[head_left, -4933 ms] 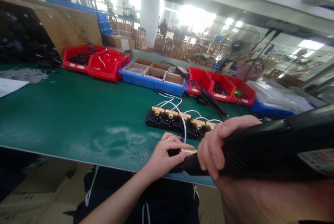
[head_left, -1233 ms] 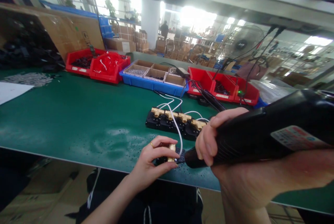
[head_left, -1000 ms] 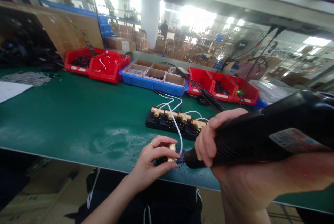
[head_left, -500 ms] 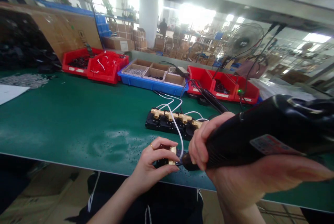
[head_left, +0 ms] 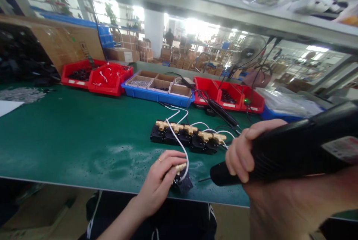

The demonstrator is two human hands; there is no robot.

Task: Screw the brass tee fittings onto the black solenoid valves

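My left hand grips a small valve part with a brass fitting, a black body and a white wire, at the near edge of the green bench. My right hand holds a black electric screwdriver. Its thin bit points left and stops a short gap to the right of the part. Behind them lies a row of several like parts with brass tops and white wires.
Red bins stand at the back left, a blue divided tray in the middle, more red bins to the right. A second black tool with cable lies near them. A clear plastic bag is far right.
The screwdriver has pulled back to the right, off the part. My left hand has turned the part and lowered it toward the bench. The view has shifted a little.
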